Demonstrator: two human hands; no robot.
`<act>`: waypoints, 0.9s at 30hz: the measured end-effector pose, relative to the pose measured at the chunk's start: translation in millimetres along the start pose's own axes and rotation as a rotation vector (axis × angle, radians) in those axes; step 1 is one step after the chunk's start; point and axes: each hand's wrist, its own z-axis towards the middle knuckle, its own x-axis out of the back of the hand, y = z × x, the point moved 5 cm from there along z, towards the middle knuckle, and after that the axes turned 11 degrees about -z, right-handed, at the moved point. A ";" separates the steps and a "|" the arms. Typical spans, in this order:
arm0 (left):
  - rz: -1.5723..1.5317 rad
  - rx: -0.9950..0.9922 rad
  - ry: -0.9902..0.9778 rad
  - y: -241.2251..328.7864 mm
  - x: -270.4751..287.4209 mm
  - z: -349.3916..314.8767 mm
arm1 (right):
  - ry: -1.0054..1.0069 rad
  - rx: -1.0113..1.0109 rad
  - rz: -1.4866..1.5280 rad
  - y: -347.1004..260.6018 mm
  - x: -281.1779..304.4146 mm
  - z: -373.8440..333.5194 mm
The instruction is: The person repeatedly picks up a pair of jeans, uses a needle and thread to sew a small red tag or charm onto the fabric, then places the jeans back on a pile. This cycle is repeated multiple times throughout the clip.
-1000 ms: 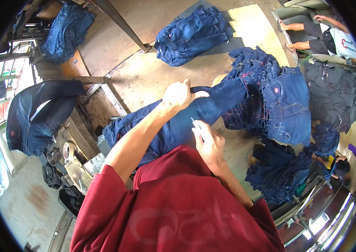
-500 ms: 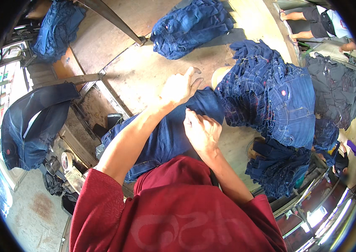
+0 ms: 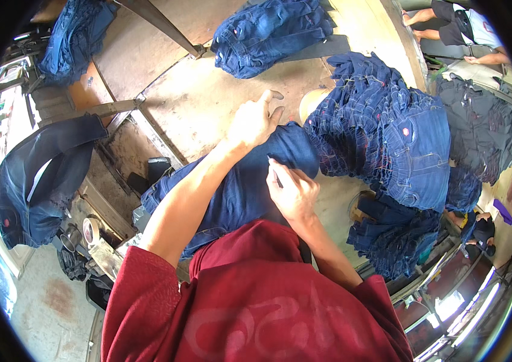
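A pair of dark blue jeans (image 3: 241, 190) lies across my lap, its far end bunched into a rounded fold. My left hand (image 3: 253, 123) is at the far edge of that fold, thumb and forefinger stretched apart with dark fingertips; the other fingers are partly hidden. On the right side of the same jeans, my right hand (image 3: 295, 193) is closed in a pinch. A small dark tip shows at its fingers, too small to name. Close by on the right stands a thick stack of blue jeans (image 3: 382, 120) with loose threads along its edges.
Another jeans pile (image 3: 271, 36) lies ahead on the floor. Dark jeans (image 3: 47, 181) hang at the left, near a tape roll (image 3: 90, 232). Black garments (image 3: 479, 127) are heaped at the right, below a person's legs (image 3: 428, 24). More denim (image 3: 394, 241) lies behind the stack.
The view has shifted slightly. My right fingers have loosened a little, showing a dark gap between them. My left hand stays at the fold, its thumb and forefinger still apart.
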 end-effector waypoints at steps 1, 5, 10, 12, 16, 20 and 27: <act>0.003 -0.007 0.013 0.2 0.3 0.5 | 0.056 0.009 -0.024 -1.5 -0.4 5.3; -0.018 -0.004 0.023 -1.7 -0.9 1.0 | 0.044 0.021 -0.114 -4.2 -2.6 13.1; -0.027 -0.028 0.030 -6.5 -4.0 2.5 | 0.061 0.046 -0.129 -3.1 -3.6 14.5; -0.025 -0.053 0.037 -7.9 -5.2 2.6 | 0.031 0.065 -0.147 -2.7 -4.6 13.3; 0.005 -0.070 0.054 -8.8 -5.7 2.6 | -0.039 0.101 -0.119 -3.8 8.1 0.5; 0.015 -0.048 0.036 -7.7 -5.5 2.9 | -0.054 0.054 -0.107 -0.8 22.1 -11.1; 0.020 -0.020 0.035 -7.2 -4.6 2.4 | 0.065 0.021 -0.039 -1.5 2.8 10.8</act>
